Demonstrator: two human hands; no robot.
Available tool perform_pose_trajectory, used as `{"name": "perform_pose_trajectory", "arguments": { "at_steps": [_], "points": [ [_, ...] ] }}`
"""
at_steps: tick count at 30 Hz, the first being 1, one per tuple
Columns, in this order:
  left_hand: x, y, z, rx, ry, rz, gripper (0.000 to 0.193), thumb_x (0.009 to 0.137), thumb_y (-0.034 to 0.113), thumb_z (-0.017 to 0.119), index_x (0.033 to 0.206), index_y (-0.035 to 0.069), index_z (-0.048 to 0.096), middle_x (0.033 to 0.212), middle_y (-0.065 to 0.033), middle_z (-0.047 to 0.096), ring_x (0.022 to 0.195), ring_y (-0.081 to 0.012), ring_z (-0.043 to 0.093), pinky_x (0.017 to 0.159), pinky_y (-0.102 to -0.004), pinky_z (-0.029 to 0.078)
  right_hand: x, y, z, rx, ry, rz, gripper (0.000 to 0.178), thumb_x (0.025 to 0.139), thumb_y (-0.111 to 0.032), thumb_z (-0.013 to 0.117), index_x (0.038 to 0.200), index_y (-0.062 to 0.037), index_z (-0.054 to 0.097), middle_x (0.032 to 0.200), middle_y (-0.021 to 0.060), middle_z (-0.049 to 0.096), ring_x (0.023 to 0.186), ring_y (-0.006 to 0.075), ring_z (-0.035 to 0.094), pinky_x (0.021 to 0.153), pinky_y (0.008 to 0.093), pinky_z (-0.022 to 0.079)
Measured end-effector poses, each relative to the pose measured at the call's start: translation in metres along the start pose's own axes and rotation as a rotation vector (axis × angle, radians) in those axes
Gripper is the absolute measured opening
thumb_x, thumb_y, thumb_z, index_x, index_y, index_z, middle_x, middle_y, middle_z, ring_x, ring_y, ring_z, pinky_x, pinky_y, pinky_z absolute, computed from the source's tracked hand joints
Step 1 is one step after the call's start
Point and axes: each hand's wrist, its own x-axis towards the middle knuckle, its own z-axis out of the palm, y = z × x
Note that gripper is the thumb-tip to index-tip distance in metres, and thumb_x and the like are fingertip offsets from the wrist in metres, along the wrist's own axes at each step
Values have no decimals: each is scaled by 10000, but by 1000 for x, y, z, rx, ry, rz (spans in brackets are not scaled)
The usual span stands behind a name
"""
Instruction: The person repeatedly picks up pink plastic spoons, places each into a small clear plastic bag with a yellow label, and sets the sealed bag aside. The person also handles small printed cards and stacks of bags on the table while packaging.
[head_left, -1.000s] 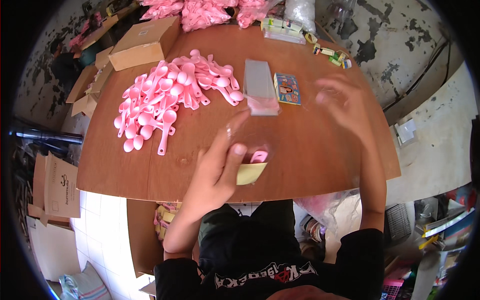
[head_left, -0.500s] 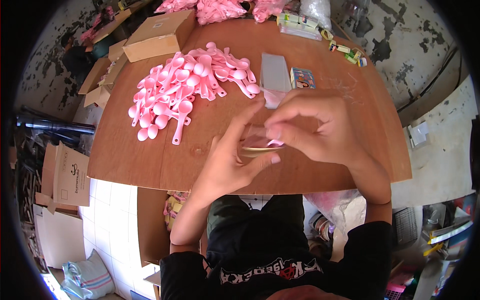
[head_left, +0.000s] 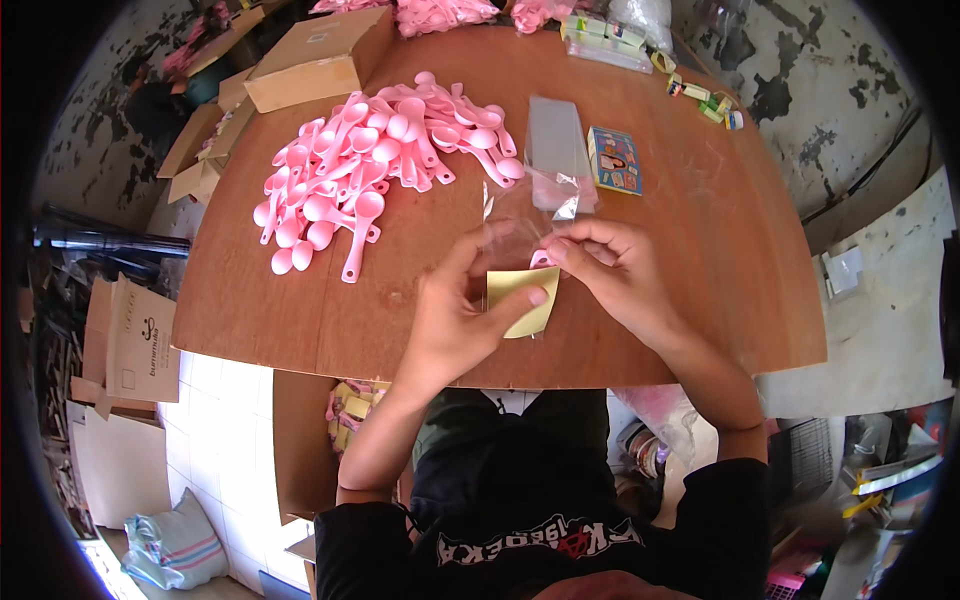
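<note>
My left hand [head_left: 445,305] grips a small clear plastic bag [head_left: 515,235] with a yellow card [head_left: 508,288] at its lower part, thumb across the card. A bit of a pink spoon [head_left: 541,259] shows just above the card; the rest of it is hidden. My right hand [head_left: 625,275] pinches at the bag's upper right edge, beside the spoon's end, and whether it also touches the spoon I cannot tell. Beyond my left hand lies a heap of pink spoons [head_left: 385,150]. Past my right hand are a stack of clear bags [head_left: 556,140] and a small blue printed box [head_left: 615,162].
On the wooden table [head_left: 720,280], a cardboard box [head_left: 310,75] stands far left. Pink-filled bags [head_left: 440,15] and clear packs [head_left: 605,48] line the far edge, with tape rolls [head_left: 705,100] at far right. Below the table's front edge, an open carton [head_left: 303,440] holds yellow-and-pink packets.
My right hand has come down and closer to the bag's edge. The yellow card has tilted up to face me, and the bag's clear upper part now stands out above it.
</note>
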Motion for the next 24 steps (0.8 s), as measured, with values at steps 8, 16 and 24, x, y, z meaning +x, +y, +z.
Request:
{"name": "perform_pose_trajectory", "arguments": {
  "at_steps": [8, 16, 24],
  "points": [
    [2, 2, -17, -37, 94, 66, 159, 942, 36, 635, 1069, -56, 659, 960, -103, 710, 885, -118, 660, 762, -238, 523, -3, 1, 1, 110, -19, 25, 205, 961, -107, 626, 1075, 61, 653, 1001, 89, 703, 941, 126, 671, 838, 250, 536],
    [-1, 0, -26, 58, 119, 29, 143, 917, 11, 658, 1052, -37, 668, 976, -85, 713, 913, -112, 658, 825, -244, 512, -5, 10, 0, 111, -31, 11, 198, 947, -82, 639, 1091, 53, 654, 1044, 97, 695, 938, 132, 671, 827, 255, 552],
    [-5, 1, -35, 51, 68, 60, 141, 928, -10, 634, 1053, -27, 696, 982, -79, 714, 881, -92, 645, 747, -222, 505, -1, 16, -4, 54, -168, -187, 116, 915, 43, 614, 1001, 47, 691, 1023, 108, 683, 955, 156, 664, 837, 268, 544]
  ]
}}
